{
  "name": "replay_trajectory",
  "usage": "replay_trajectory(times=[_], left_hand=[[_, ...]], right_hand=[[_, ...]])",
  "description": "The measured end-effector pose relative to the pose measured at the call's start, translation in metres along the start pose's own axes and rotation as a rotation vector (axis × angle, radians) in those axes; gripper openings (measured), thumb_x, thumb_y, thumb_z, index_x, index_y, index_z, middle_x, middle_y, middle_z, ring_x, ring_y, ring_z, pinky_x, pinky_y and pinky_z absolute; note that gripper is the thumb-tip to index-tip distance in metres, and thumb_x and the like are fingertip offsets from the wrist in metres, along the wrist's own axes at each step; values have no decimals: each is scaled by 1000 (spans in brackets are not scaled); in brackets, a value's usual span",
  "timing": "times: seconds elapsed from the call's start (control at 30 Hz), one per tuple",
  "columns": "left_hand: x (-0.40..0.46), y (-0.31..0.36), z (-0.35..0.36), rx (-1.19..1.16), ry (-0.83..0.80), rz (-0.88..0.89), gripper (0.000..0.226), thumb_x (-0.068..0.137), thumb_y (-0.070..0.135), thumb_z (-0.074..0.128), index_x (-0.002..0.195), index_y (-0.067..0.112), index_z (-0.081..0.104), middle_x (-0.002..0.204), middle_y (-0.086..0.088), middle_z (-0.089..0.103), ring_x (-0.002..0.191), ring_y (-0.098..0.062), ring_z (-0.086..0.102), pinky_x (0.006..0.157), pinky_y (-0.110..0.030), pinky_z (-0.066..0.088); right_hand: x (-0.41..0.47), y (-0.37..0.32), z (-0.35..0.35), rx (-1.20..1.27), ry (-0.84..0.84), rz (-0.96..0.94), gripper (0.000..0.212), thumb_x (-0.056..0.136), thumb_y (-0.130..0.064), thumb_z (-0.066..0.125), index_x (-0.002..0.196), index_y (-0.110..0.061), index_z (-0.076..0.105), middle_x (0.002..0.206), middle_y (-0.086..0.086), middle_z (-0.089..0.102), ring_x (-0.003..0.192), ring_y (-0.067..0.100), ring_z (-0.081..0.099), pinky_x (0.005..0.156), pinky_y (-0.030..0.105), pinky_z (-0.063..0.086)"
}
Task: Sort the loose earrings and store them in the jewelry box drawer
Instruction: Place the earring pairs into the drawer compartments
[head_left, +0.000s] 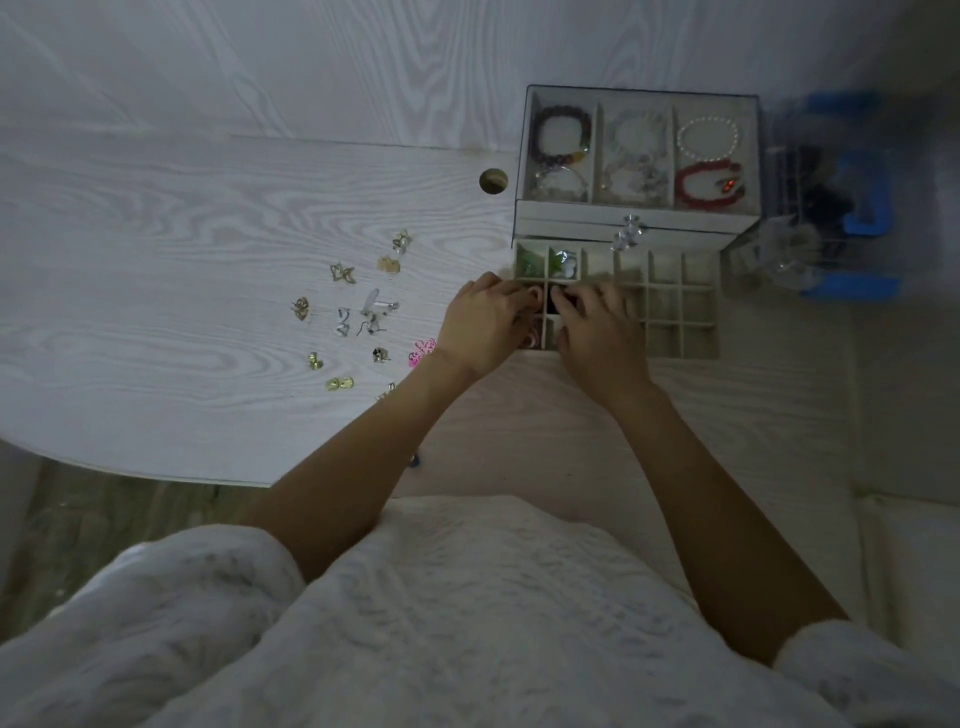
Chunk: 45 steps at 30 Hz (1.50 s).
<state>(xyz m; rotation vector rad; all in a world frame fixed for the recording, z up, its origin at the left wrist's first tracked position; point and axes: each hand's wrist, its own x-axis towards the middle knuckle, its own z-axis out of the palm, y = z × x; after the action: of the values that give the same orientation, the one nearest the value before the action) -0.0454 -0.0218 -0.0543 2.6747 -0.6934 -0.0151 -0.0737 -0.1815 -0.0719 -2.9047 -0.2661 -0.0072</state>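
The jewelry box (636, 218) stands at the back right of the white table, its bottom drawer (680, 312) pulled out and split into several small compartments. Green and pale earrings lie in the drawer's back-left cells (563, 262). My left hand (480, 327) and my right hand (597, 332) meet over the drawer's left cells, fingertips pinched close together above a dark cell. What they pinch is too small and dark to make out. Several loose earrings (358, 312), gold and silver, lie scattered on the table to the left, with a pink one (422, 353) beside my left wrist.
Bracelets fill the box's glass-topped upper tray (636, 150). A clear organiser and a blue object (852, 228) stand right of the box. A cable hole (493, 181) is in the table near the wall. The table's front edge curves at lower left.
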Motion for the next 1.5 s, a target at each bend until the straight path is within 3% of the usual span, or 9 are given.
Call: replay_trajectory(times=[0.1,0.2,0.37,0.53,0.77,0.97,1.23,1.37,1.5], left_hand=[[-10,-1,-16,-66,12,-10,25,80,12,59,103,10,67,95,-11,70,88,-34,59,75,-37,49],[-35,-6,-43,-119,95,-96,28,87,19,57,115,16,61,102,-2,70,95,-25,59,77,-34,47],[-88,-28,-74,-184,121,-282,25,90,23,55,115,23,59,96,7,70,86,-12,64,71,-29,51],[-149,-44,-57,-183,25,-403,17,86,21,63,103,24,65,91,3,70,83,-17,64,68,-31,53],[-195,-50,-21,-176,-58,-516,46,68,21,79,112,16,64,109,-10,62,96,-31,56,80,-35,46],[-186,-47,-15,-235,-38,-591,18,73,11,72,90,9,69,95,-13,62,82,-31,60,68,-27,39],[-171,-45,-24,-296,-97,-572,14,78,18,68,92,20,69,90,-9,65,78,-27,61,66,-31,44],[-138,-32,-33,-366,-124,-427,16,80,21,68,96,20,66,94,-4,65,78,-19,60,66,-24,40],[-88,-6,-31,-434,-159,-291,20,82,17,67,102,17,65,96,-5,65,81,-18,61,71,-24,43]], right_hand=[[2,-8,-2,12,-98,54,53,90,-21,49,141,-13,35,123,21,47,111,36,42,86,43,35],[-7,-21,-13,138,-10,72,58,92,-21,48,145,-20,25,127,17,43,111,33,40,91,41,34],[-33,-59,-25,396,122,53,43,88,-8,51,130,-9,47,115,17,53,108,32,49,92,41,41],[-51,-101,-1,392,-279,-204,21,89,-14,53,108,-10,63,102,9,61,96,27,56,74,38,50],[-56,-141,24,257,-453,-292,59,80,-32,68,131,-15,44,122,7,48,109,24,48,76,38,50],[-55,-147,29,298,-346,-263,27,84,-18,65,109,-9,58,115,8,52,103,26,52,76,39,52],[-62,-108,17,535,-254,-31,11,82,-11,64,92,-10,67,92,8,62,81,24,62,74,35,50],[-59,-60,-5,616,-20,225,11,82,-9,63,92,-11,69,93,9,64,77,19,61,72,30,52],[-39,-23,-14,489,92,339,12,85,-12,61,94,-9,69,90,13,65,80,26,61,70,26,43]])
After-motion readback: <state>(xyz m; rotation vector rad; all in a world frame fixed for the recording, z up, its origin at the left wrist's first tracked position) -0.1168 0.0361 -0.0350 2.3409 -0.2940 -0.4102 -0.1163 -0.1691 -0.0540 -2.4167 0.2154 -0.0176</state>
